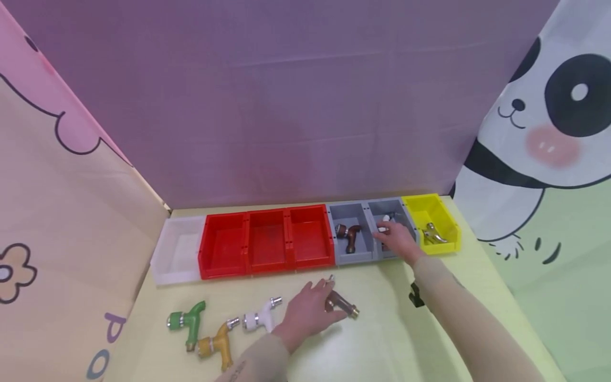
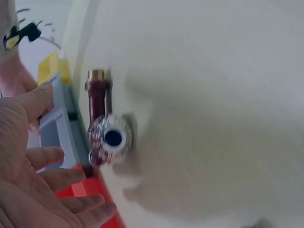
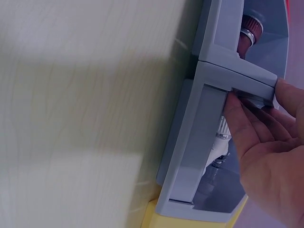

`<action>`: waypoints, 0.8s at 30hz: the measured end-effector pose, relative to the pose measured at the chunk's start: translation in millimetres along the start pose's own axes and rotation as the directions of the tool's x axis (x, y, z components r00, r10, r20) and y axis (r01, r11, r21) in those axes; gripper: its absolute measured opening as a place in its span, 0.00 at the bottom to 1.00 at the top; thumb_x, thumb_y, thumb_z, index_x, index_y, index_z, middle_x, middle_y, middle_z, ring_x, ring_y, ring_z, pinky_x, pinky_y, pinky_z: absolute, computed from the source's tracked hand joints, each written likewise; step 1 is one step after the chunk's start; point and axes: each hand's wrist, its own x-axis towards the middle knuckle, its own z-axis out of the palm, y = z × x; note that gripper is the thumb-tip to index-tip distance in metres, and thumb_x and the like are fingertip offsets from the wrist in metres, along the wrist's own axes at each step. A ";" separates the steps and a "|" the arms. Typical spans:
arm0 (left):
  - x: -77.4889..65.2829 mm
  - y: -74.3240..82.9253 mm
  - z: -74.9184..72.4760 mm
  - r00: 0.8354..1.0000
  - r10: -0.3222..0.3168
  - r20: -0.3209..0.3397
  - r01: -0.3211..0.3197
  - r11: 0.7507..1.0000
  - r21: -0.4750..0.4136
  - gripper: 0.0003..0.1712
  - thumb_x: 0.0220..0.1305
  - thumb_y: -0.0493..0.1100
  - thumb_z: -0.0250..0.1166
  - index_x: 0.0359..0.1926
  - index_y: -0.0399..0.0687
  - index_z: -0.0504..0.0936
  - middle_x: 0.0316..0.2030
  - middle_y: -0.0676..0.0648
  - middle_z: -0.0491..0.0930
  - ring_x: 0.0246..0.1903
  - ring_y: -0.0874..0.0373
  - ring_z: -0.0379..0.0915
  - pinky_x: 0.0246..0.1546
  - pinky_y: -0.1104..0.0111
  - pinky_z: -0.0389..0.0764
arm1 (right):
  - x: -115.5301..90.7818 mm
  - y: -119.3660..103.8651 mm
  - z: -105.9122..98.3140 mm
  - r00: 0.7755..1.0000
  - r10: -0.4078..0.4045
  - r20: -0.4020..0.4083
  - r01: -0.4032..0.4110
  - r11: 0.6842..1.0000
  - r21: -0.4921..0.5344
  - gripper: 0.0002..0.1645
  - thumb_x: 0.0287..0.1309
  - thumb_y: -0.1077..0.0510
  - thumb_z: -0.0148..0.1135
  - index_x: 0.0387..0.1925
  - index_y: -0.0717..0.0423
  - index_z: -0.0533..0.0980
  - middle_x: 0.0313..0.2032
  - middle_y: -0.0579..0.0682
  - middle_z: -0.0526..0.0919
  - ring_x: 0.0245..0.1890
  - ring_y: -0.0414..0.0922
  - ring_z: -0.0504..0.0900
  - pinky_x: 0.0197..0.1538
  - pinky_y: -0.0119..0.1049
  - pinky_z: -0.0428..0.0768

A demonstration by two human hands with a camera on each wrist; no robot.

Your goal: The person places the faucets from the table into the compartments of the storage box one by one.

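Note:
My left hand [image 1: 310,310] hovers over a dark red faucet [image 1: 345,305] lying on the table. In the left wrist view its fingers [image 2: 61,178] are spread apart from the faucet, with nothing between them. My right hand [image 1: 398,240] reaches into the right grey bin [image 1: 411,218]. The right wrist view shows its fairly straight fingers [image 3: 242,123] along the inner side of the divider and the thumb at the rim. Below them, inside that bin, lies a white faucet [image 3: 219,147]. A brown faucet [image 1: 351,237] is in the neighbouring grey bin [image 1: 353,257].
Green [image 1: 191,321], yellow-orange [image 1: 220,342] and white [image 1: 260,317] faucets lie at the table's left. A white bin [image 1: 176,277] and three red bins [image 1: 267,268] continue the row leftward. At its right end, a yellow bin [image 1: 451,241] holds a metallic faucet [image 1: 431,233].

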 end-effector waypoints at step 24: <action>7.6 25.7 53.2 0.996 0.042 -0.083 -0.012 0.944 0.331 0.42 0.57 0.79 0.61 0.60 0.56 0.83 0.68 0.43 0.72 0.61 0.40 0.72 0.57 0.52 0.79 | -2.3 -0.8 2.3 1.000 -0.011 -0.008 0.011 1.000 -0.003 0.33 0.76 0.48 0.55 0.73 0.61 0.65 0.66 0.66 0.74 0.61 0.60 0.77 0.63 0.56 0.78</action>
